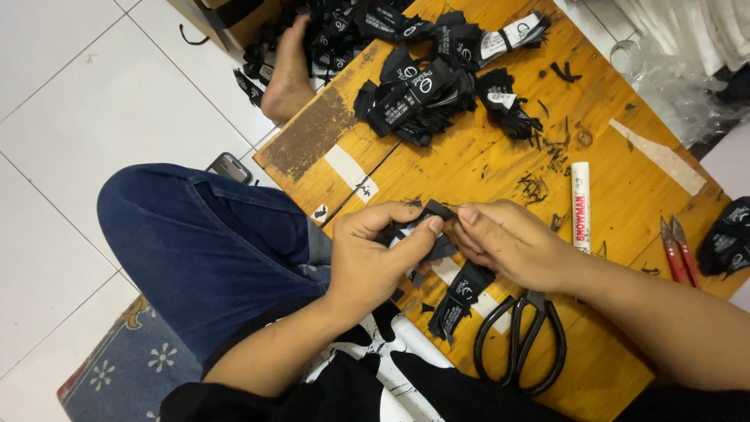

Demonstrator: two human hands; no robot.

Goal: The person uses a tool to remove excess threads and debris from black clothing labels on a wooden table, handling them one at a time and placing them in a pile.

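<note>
Black woven label (422, 231), white print, pinched between left hand (373, 254) and right hand (508, 242) over wooden table (617, 187). Second black label (462, 295) lies just below the hands, beside scissors. Heap of black labels (418, 94) at far table end; one bundle (512, 35) shows white faces. More black labels (728, 238) at right edge. Phone (229, 166), dark screen, on floor.

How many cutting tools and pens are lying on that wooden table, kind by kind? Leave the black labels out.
Black-handled scissors: 1
Red-handled snips: 1
White marker pen: 1
Total: 3
All lie on the wooden table, to the right of the two hands; neither the left hand nor the right hand touches them, both pinch a black label.
</note>
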